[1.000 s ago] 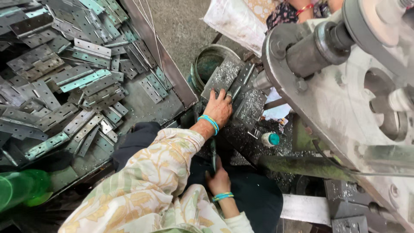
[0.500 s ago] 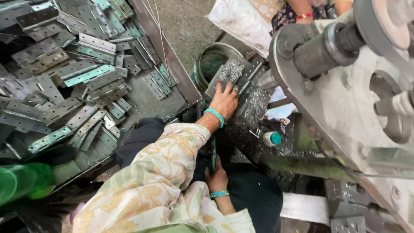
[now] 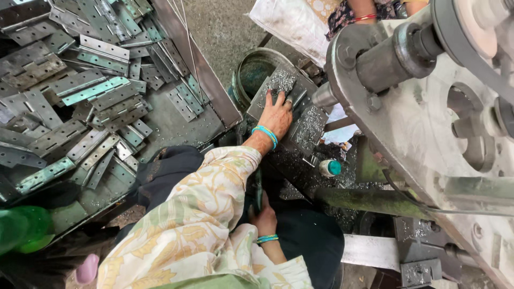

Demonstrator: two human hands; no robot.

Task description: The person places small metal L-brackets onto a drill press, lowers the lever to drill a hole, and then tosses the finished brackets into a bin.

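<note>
My left hand (image 3: 277, 112), with a teal bangle at the wrist, lies flat with fingers spread on a slanted metal plate (image 3: 308, 126) covered in metal shavings. It sits beside the grey press machine (image 3: 423, 123). My right hand (image 3: 263, 217) is low near my lap, closed around a thin dark metal strip (image 3: 257, 184) that stands upright. My floral sleeve hides most of the left forearm.
A large tray (image 3: 176, 126) on the left holds several grey metal hinges (image 3: 91, 91). A green bucket (image 3: 256, 72) stands behind the plate. A small teal-capped bottle (image 3: 329, 168) lies by the machine. Another person's arms (image 3: 364, 10) show at the top. A green bottle (image 3: 21, 230) is at lower left.
My left hand has slid farther up the shaving-covered plate and spread flat. The right hand has stayed low with the strip.
</note>
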